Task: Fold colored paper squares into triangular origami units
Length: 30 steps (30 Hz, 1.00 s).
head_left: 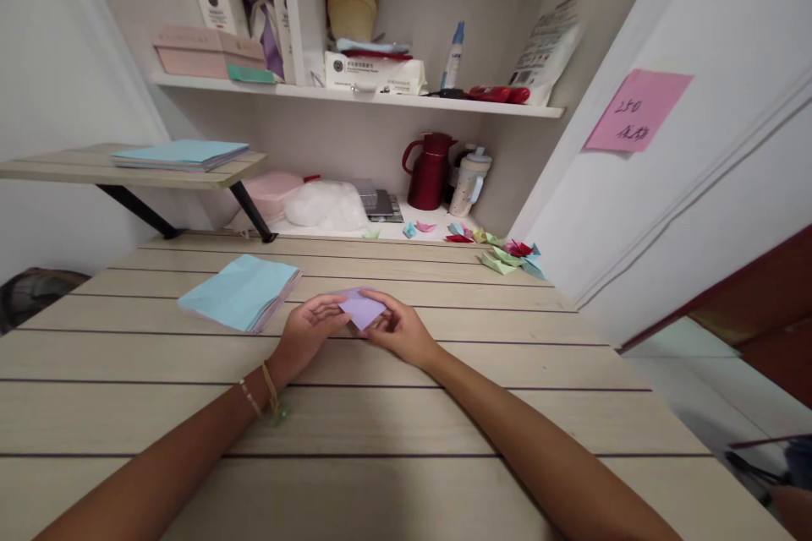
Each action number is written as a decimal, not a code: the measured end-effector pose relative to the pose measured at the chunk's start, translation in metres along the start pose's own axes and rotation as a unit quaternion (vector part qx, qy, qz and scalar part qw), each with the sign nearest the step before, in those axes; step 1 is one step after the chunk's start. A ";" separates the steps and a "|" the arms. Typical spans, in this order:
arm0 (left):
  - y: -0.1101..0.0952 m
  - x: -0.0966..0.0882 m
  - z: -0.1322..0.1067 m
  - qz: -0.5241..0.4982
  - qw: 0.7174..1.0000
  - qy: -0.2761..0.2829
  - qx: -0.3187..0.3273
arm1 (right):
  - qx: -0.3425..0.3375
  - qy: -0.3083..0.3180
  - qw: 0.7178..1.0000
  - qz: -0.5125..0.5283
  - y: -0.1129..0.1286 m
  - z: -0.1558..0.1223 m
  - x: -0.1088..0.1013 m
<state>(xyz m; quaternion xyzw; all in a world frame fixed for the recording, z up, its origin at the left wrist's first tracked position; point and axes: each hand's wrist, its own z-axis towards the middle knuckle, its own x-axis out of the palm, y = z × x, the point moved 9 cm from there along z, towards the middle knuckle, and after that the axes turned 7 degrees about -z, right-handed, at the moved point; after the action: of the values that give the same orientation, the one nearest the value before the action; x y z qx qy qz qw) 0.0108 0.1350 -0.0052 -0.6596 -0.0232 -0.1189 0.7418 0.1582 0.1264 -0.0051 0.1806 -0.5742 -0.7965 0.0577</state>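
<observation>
Both hands are being kept together over the counter (406, 423): a small lilac paper (361, 308) is being pinched between the left hand (310, 331) and the right hand (399, 330), fingers curled around its edges. At ten o'clock from it, a stack of light-blue sheets (241, 292) is lying; folded paper figures (501, 252) are scattered at two o'clock.

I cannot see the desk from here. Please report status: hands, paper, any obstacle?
Left hand and right hand both hold lilac paper, just over table. Blue stack lies left, apart. Folded pieces far back. Nothing between.
</observation>
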 end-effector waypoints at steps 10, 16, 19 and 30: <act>-0.004 0.009 -0.002 -0.021 0.999 0.033 0.021 | 0.030 -0.052 0.998 -0.012 -0.005 0.000 -0.014; 0.000 0.005 0.001 -0.046 0.999 0.016 -0.002 | -0.063 -0.071 0.989 -0.110 0.014 -0.001 -0.016; 0.003 0.004 0.000 -0.042 0.999 0.008 -0.012 | -0.105 -0.078 0.979 -0.159 0.025 -0.004 -0.014; -0.004 -0.004 0.001 0.021 0.999 -0.016 0.021 | -0.201 -0.169 0.935 -0.237 0.040 -0.013 -0.029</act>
<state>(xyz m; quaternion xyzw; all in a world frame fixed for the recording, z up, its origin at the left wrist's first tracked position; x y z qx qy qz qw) 0.0065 0.1361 -0.0018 -0.6463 -0.0235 -0.0925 0.7571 0.1850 0.1105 0.0352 0.1587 -0.3437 -0.9046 -0.1959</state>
